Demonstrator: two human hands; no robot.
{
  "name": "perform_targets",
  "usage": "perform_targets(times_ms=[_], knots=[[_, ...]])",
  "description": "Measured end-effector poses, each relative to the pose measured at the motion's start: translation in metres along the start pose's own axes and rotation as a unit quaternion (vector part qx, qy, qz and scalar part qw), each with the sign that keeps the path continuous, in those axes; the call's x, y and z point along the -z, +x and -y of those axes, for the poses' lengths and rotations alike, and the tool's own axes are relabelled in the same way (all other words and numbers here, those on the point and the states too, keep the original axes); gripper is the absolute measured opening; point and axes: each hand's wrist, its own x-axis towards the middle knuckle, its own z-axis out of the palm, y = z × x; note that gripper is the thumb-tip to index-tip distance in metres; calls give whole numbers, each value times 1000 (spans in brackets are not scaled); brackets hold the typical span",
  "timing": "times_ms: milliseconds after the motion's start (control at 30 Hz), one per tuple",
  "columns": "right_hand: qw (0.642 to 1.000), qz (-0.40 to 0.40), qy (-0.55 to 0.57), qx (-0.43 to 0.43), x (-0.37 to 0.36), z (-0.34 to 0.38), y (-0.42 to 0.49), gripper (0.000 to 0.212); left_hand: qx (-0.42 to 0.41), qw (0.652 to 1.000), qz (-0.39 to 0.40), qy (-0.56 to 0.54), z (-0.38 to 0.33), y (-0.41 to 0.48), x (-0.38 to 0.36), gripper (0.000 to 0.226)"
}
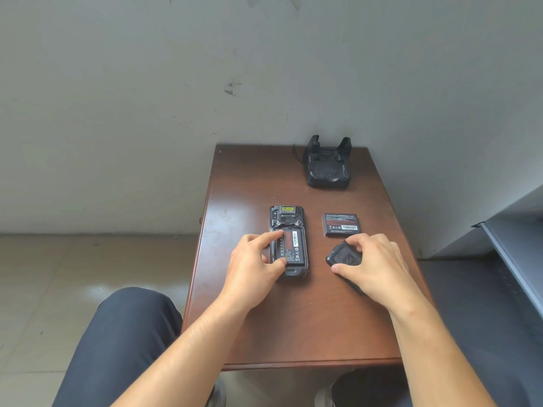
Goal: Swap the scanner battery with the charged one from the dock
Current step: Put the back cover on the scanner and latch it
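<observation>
The black scanner (288, 218) lies face down on the brown table (293, 324), its back open, with a battery (291, 245) seated in the bay. My left hand (252, 265) rests on the scanner's left side, index finger and thumb touching the battery's edges. A second battery (341, 225) lies flat to the right of the scanner. My right hand (373, 262) grips the textured black back cover (343, 257) on the table, just in front of that loose battery. The black charging dock (328, 165) stands at the table's far edge, its cradle holding nothing.
A grey wall rises right behind the table. A grey metal shelf unit (511, 236) stands to the right. My knees in dark trousers (123, 342) are at the table's front and left edge. A cable (297, 155) runs from the dock's left side.
</observation>
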Motion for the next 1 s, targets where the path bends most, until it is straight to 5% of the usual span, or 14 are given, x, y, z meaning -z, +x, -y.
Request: perform_targets(times_ms=[133,367,533,633,800,1000], knots=[[1000,6,-2,3,3,2,-1,63,-3,1000,-3,2,0,-1,0,50],[981,41,174,71,5,-3,2,19,-5,1000,-7,-6,1,-1,-1,48],[863,89,490,89,10,6,4,26,-2,1000,-5,-19,2,2,0,46],[806,82,579,93,3,20,6,22,30,998,8,-58,3,8,2,40],[777,52,622,85,-16,42,8,20,85,963,-14,-256,6,7,17,13],[761,42,640,98,-24,55,4,21,13,954,31,-296,3,-5,11,13]])
